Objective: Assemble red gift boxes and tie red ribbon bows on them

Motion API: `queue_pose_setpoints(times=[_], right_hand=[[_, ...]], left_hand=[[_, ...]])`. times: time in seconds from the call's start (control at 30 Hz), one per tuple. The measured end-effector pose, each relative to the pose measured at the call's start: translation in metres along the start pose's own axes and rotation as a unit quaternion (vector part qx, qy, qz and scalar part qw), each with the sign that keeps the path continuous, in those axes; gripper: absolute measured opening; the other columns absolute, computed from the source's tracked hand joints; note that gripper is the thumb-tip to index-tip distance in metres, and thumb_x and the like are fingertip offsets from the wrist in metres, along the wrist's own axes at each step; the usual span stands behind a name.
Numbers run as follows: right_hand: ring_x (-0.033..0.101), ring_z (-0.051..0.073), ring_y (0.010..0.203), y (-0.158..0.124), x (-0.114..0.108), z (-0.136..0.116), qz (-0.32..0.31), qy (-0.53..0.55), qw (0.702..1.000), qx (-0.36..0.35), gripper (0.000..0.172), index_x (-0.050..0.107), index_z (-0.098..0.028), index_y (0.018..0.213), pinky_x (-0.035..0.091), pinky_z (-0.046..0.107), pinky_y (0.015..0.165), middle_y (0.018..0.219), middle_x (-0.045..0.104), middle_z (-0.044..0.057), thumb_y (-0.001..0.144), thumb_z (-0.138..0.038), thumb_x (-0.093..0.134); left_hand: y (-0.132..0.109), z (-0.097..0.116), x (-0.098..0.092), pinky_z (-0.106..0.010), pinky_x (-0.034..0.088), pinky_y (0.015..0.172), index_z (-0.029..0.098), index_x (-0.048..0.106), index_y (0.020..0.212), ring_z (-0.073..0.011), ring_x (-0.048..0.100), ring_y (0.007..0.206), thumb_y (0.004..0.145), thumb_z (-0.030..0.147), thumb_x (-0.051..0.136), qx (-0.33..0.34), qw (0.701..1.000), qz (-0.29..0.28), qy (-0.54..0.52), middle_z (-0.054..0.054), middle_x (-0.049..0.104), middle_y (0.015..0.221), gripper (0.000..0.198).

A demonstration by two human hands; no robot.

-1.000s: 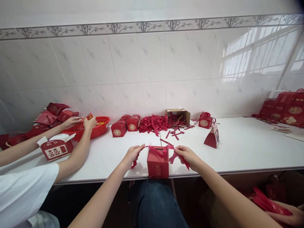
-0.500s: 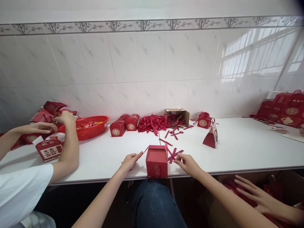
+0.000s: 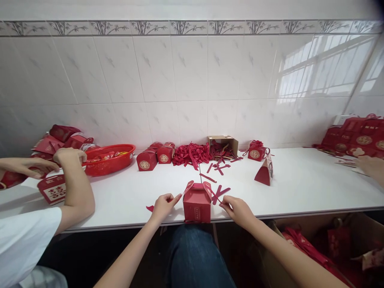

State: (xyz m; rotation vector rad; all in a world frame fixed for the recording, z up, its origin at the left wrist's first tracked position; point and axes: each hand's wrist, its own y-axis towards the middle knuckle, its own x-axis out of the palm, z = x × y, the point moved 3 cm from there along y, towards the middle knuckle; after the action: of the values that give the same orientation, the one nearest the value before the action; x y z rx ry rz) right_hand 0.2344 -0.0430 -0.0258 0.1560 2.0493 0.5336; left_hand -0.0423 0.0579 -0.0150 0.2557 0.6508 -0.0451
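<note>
A small red gift box stands at the table's front edge, right before my knee. Its two rounded side flaps are raised at the top. My left hand pinches one end of a red ribbon left of the box, and a loose tail shows past the fingers. On the other side, my right hand pinches the ribbon's other end, drawn out from the right flap. Just behind that hand lie dark red strips on the white table.
A heap of red ribbons, finished red boxes and an open carton line the wall. At left, a co-worker's hands are beside a red basin. A large carton sits below right, under another person's hand.
The box's side flaps now stand more upright and show more clearly. My hands stay about where they were. The right-hand person's hand has gone from the carton area to the tabletop.
</note>
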Motion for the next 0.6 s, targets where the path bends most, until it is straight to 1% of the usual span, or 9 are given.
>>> queue_pose_setpoints(times=[0.13, 0.27, 0.37, 0.47, 0.6], right_hand=[[0.053, 0.016, 0.061, -0.004, 0.0, 0.005, -0.002, -0.027, 1.0, 0.003, 0.02, 0.045, -0.021, 0.069, 0.027, 0.024, 0.054, 0.07, 0.061, 0.001, 0.088, -0.027, 0.044], [0.053, 0.015, 0.061, -0.005, -0.003, 0.009, 0.009, -0.043, 0.999, 0.003, 0.021, 0.046, -0.021, 0.07, 0.028, 0.024, 0.054, 0.07, 0.061, 0.0, 0.089, -0.028, 0.044], [0.053, 0.015, 0.061, -0.003, -0.009, 0.015, 0.026, -0.052, 0.998, 0.008, 0.021, 0.048, -0.021, 0.07, 0.029, 0.024, 0.053, 0.071, 0.061, 0.0, 0.089, -0.029, 0.045], [0.052, 0.015, 0.059, 0.001, -0.019, 0.021, 0.047, -0.057, 0.997, 0.017, 0.021, 0.051, -0.022, 0.07, 0.03, 0.024, 0.053, 0.07, 0.062, 0.0, 0.088, -0.032, 0.047], [0.052, 0.014, 0.058, 0.005, -0.032, 0.025, 0.07, -0.059, 0.996, 0.013, 0.021, 0.055, -0.022, 0.073, 0.033, 0.024, 0.053, 0.071, 0.062, -0.001, 0.089, -0.035, 0.048]], left_hand=[[-0.004, -0.003, -0.005, -0.024, 0.022, 0.053, 0.02, 0.038, 0.048, -0.0133, 0.036, 0.052, 0.068, 0.064, 0.054, 0.004, 0.999, 0.023, 0.049, 0.004, 0.038, 0.046, 0.051], [-0.008, -0.005, -0.008, -0.025, 0.023, 0.054, 0.02, 0.037, 0.049, -0.0137, 0.037, 0.052, 0.07, 0.064, 0.052, 0.007, 0.998, 0.024, 0.066, 0.004, 0.037, 0.047, 0.052], [-0.008, -0.005, -0.012, -0.025, 0.024, 0.054, 0.02, 0.034, 0.049, -0.0136, 0.036, 0.052, 0.07, 0.065, 0.052, 0.006, 0.998, 0.02, 0.063, 0.005, 0.036, 0.047, 0.053], [-0.004, 0.0, -0.023, -0.025, 0.025, 0.054, 0.02, 0.032, 0.047, -0.0128, 0.034, 0.052, 0.067, 0.064, 0.055, 0.01, 0.999, 0.008, 0.046, 0.005, 0.033, 0.047, 0.054], [0.005, 0.015, -0.044, -0.024, 0.025, 0.054, 0.02, 0.03, 0.048, -0.0112, 0.03, 0.052, 0.066, 0.063, 0.057, 0.016, 1.0, -0.016, 0.006, 0.006, 0.027, 0.05, 0.053]])
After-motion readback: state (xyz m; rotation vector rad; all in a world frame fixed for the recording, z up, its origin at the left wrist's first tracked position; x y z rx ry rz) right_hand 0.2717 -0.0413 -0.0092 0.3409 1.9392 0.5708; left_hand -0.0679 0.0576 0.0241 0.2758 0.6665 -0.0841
